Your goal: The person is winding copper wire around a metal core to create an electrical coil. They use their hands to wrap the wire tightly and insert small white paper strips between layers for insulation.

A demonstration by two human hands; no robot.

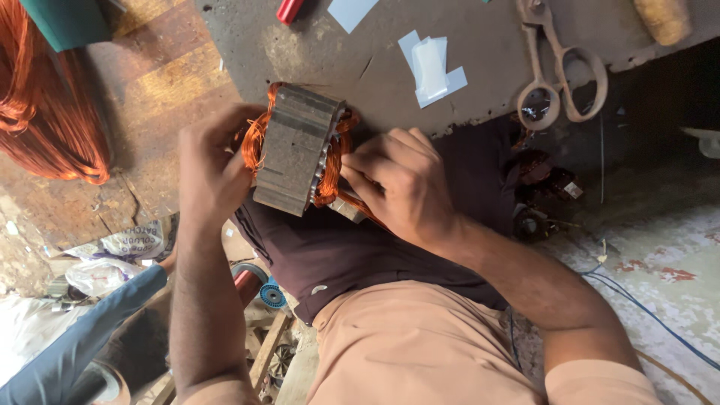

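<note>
A motor stator (295,148), a grey laminated steel core with copper windings bulging from both ends, rests against the edge of a dark worn workbench (487,82). My left hand (212,163) grips its left end, fingers curled over the copper coil. Pressed on the right end is my right hand (397,186), with fingertips pinching the copper winding (330,169) beside a small pale strip (346,209) that sticks out below the core. Both hands hold the stator above my lap.
Old metal scissors (561,75) and white paper slips (432,66) lie on the bench, with a red object (289,9) and a twine spool (663,19) at the far edge. A loose copper wire bundle (45,112) hangs left. Another person's blue sleeve (79,337) shows bottom left.
</note>
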